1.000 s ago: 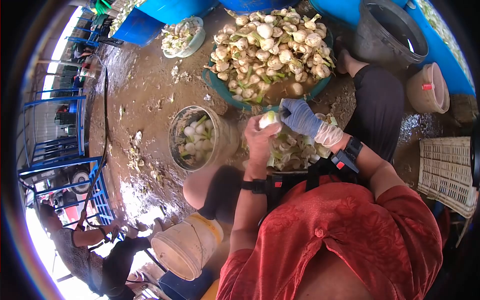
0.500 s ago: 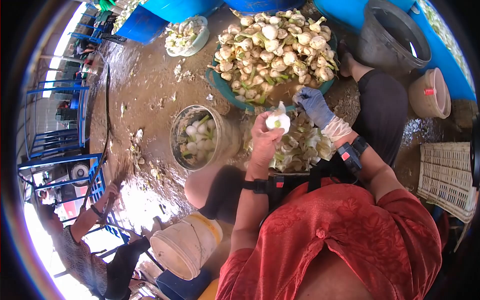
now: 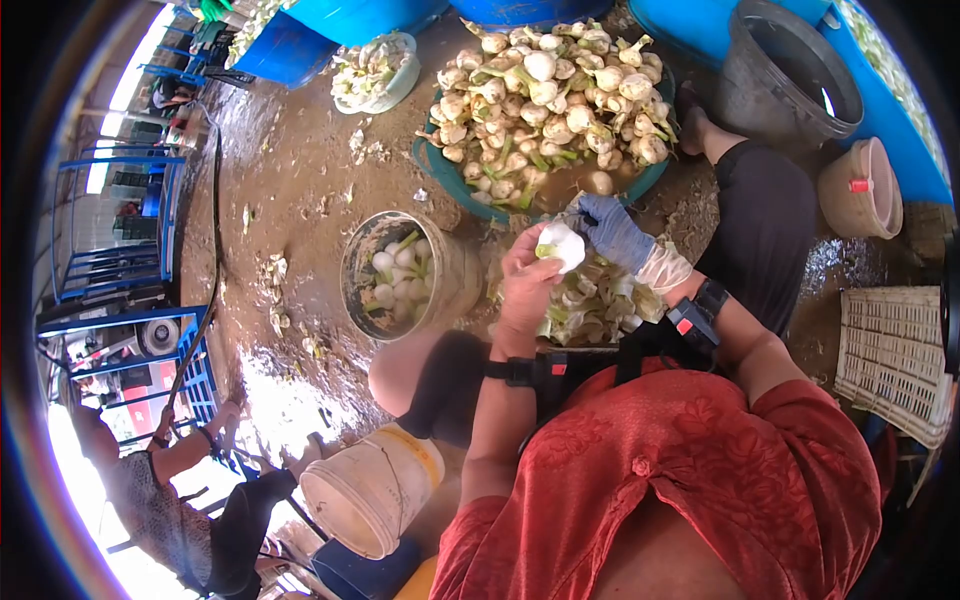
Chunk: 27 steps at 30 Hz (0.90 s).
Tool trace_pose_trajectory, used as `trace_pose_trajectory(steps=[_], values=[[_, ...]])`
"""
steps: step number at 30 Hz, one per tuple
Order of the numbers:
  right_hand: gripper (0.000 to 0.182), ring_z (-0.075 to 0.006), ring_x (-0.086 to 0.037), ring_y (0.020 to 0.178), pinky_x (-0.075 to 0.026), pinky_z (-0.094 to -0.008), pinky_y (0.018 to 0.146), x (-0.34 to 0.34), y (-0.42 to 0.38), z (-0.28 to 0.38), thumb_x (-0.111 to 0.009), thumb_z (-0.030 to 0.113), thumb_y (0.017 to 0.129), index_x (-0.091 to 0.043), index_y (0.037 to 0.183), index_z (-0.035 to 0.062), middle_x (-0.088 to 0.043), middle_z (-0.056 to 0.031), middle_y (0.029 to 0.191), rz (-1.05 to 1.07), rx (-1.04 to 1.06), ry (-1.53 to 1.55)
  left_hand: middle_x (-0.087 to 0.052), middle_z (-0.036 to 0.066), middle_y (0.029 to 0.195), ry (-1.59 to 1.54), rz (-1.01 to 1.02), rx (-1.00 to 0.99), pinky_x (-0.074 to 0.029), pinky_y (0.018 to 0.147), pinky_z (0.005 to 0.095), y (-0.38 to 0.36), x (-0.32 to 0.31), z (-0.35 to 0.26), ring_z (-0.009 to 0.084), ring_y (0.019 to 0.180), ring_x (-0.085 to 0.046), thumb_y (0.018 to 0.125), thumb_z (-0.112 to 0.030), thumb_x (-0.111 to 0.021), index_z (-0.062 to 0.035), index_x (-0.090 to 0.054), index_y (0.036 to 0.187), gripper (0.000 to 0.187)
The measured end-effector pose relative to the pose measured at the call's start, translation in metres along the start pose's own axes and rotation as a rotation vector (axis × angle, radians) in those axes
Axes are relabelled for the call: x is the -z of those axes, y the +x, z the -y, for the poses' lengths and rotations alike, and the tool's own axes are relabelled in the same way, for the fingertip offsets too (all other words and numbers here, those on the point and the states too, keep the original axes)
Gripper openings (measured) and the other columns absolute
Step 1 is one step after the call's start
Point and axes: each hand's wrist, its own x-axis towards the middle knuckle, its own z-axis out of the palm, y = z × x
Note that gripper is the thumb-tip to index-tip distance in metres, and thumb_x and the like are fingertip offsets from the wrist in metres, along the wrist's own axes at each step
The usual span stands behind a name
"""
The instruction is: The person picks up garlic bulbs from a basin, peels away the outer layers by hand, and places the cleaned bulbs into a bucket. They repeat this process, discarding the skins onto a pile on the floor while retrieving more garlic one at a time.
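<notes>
Between the fingers and thumb of my left hand [image 3: 530, 268] is a peeled white garlic bulb [image 3: 562, 247] with a bit of green at its stem end. My right hand [image 3: 615, 235], in a blue-grey glove, is closed right beside the bulb; whatever its fingers hold is too small to make out. Below both hands lies a heap of peeled skins [image 3: 600, 300]. Just beyond them, a green tub [image 3: 425, 160] is piled with unpeeled garlic bulbs [image 3: 545, 100] and has murky water at its near side. Left of my hands, a bucket [image 3: 455, 275] contains several peeled bulbs [image 3: 400, 275].
A white bucket [image 3: 350, 505] lies tilted at lower left. A grey bin [image 3: 780, 90] and a pinkish bucket [image 3: 850, 195] stand at right, above a white crate [image 3: 890, 350]. A basin of skins [image 3: 375, 75] sits farther off. Another person [image 3: 170, 500] works at far left.
The bulb has turned in my left hand, its stem end now facing left. My right hand has shifted slightly down and closer to the bulb. The other person's arms have moved.
</notes>
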Motion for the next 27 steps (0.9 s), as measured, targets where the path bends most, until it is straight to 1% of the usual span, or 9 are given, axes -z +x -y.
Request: trace_pose_trajectory(steps=[6,7,8,10,12,14,19,21,27], values=[[0.007,-0.0333,-0.056,0.07,-0.046,-0.036,0.066,-0.003,-0.002,0.007,-0.059,0.004,0.081,-0.054,0.083,-0.0007,-0.057,-0.0172,0.077,-0.017,0.123,-0.084,-0.059,0.009,0.103,-0.172,-0.368,-0.103,-0.05,0.076,0.0357,0.008,0.005,0.019,0.0221,0.097,-0.058,0.076,-0.015,-0.065,-0.0013,-0.054,0.107,0.035],[0.007,-0.0333,-0.056,0.07,-0.046,-0.036,0.066,-0.003,-0.001,0.002,-0.059,0.004,0.081,-0.054,0.083,-0.0007,-0.057,-0.0172,0.077,-0.017,0.123,-0.085,-0.06,0.013,0.104,0.537,-0.346,-0.437,-0.049,0.083,0.0414,0.014,0.017,0.026,0.0278,0.098,-0.058,0.079,-0.013,-0.061,-0.0029,-0.055,0.101,0.026],[0.01,-0.0362,-0.056,0.072,-0.047,-0.0376,0.066,-0.004,-0.001,-0.007,-0.06,0.006,0.079,-0.054,0.085,-0.0001,-0.058,-0.0189,0.078,-0.035,0.053,-0.182,-0.06,0.013,0.104,0.535,-0.345,-0.437,-0.049,0.083,0.0414,0.014,0.027,0.034,0.0278,0.098,-0.058,0.079,-0.013,-0.061,-0.0029,-0.055,0.101,0.026],[0.014,-0.0391,-0.057,0.075,-0.047,-0.0391,0.067,-0.007,-0.006,-0.024,-0.062,0.009,0.078,-0.055,0.086,0.0006,-0.059,-0.0206,0.079,-0.052,-0.018,-0.278,-0.06,0.015,0.107,-0.333,-0.218,-0.243,-0.046,0.09,0.0417,0.009,0.018,0.02,0.0307,0.103,-0.056,0.078,-0.013,-0.061,-0.0039,-0.056,0.096,0.021],[0.017,-0.0394,-0.059,0.079,-0.047,-0.0419,0.069,-0.009,-0.014,-0.038,-0.063,0.015,0.074,-0.058,0.084,0.0023,-0.061,-0.0213,0.08,0.195,-0.323,-0.516,-0.061,0.017,0.108,-0.336,-0.188,-0.272,-0.042,0.095,0.0445,0.011,0.017,0.014,0.0336,0.108,-0.054,0.076,-0.014,-0.062,-0.0051,-0.057,0.093,0.019],[0.02,-0.0383,-0.06,0.079,-0.047,-0.0426,0.07,-0.015,-0.027,-0.051,-0.064,0.02,0.074,-0.06,0.083,0.0032,-0.062,-0.0209,0.08,0.282,-0.226,-0.518,-0.061,0.016,0.108,-0.526,-0.17,-0.202,-0.041,0.095,0.0478,0.01,0.015,0.007,0.0343,0.11,-0.053,0.074,-0.016,-0.064,-0.0064,-0.059,0.091,0.02],[0.025,-0.0369,-0.061,0.077,-0.047,-0.0438,0.071,-0.008,-0.027,-0.05,-0.064,0.028,0.075,-0.065,0.083,0.0044,-0.063,-0.0193,0.079,0.514,-0.098,-0.622,-0.063,0.016,0.103,-0.6,-0.102,-0.107,-0.047,0.086,0.045,0.006,0.031,0.013,0.0334,0.099,-0.057,0.081,-0.029,-0.052,-0.0045,-0.062,0.093,0.029],[0.025,-0.0356,-0.061,0.076,-0.048,-0.0435,0.07,0.003,-0.015,-0.017,-0.062,0.027,0.075,-0.067,0.088,0.0061,-0.063,-0.0182,0.079,0.629,-0.292,-0.89,-0.064,0.015,0.099,-0.572,-0.221,-0.029,-0.05,0.074,0.04,0.005,0.037,0.017,0.0311,0.091,-0.06,0.085,-0.035,-0.051,-0.0022,-0.062,0.094,0.036],[0.033,-0.0355,-0.061,0.073,-0.048,-0.0432,0.068,-0.005,-0.02,-0.037,-0.064,0.037,0.076,-0.067,0.08,0.0049,-0.063,-0.0177,0.074,0.494,-0.154,-0.803,-0.063,0.014,0.089,-0.572,-0.293,0.027,-0.048,0.062,0.0342,0.0,0.038,0.013,0.0258,0.078,-0.059,0.089,-0.047,-0.047,-0.0048,-0.056,0.095,0.043]])
